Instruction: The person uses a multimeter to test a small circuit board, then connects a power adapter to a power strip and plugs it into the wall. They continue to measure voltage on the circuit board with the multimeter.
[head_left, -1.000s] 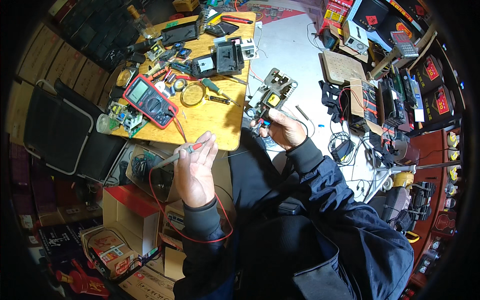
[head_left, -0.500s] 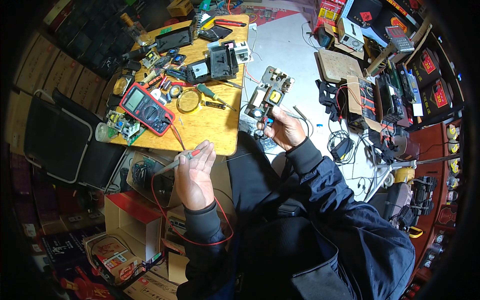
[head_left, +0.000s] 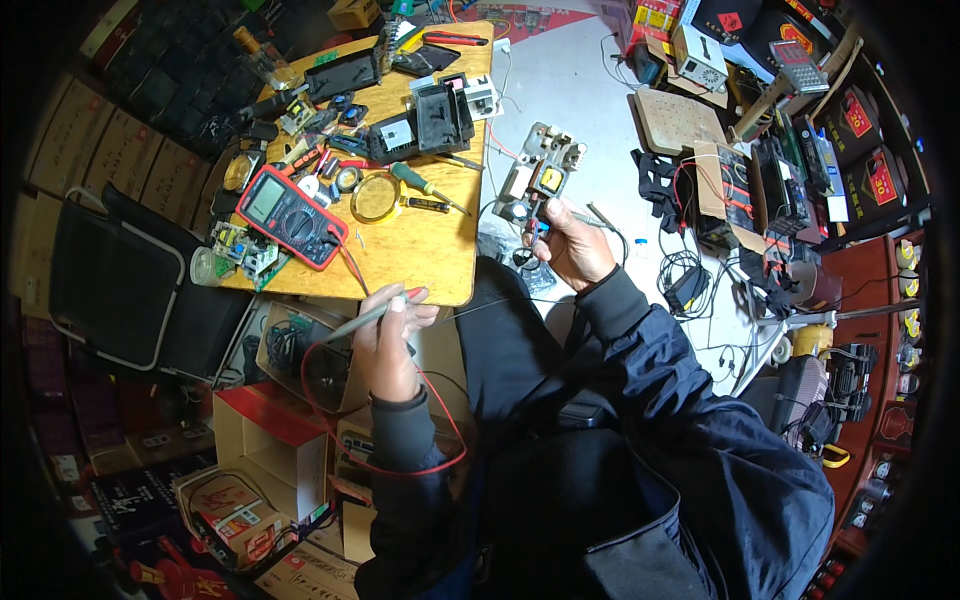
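Note:
My left hand (head_left: 392, 350) is below the table's front corner, its fingers bent around a grey and red test probe (head_left: 368, 318). From the probe a red lead hangs in a loop under my wrist. In my right hand (head_left: 575, 250) is a circuit board (head_left: 545, 178) with a yellow-wrapped transformer and a round capacitor, gripped at its lower end between thumb and fingers. A dark cable curves out beside that hand; whether the hand holds it too is unclear. The red-framed multimeter (head_left: 292, 217) lies on the wooden table (head_left: 440, 270), apart from both hands.
Around the multimeter are a magnifying ring (head_left: 376, 197), a green-handled screwdriver (head_left: 415, 180), a black plastic housing (head_left: 440, 120) and small boards. An open carton (head_left: 280, 450) stands below left. Coiled black cables (head_left: 685, 285) lie at right, near a black chair (head_left: 120, 280) opposite.
My left fingers have curled in around the probe, and the hand has turned and shifted slightly. The right hand still holds the board, which has moved a little upward.

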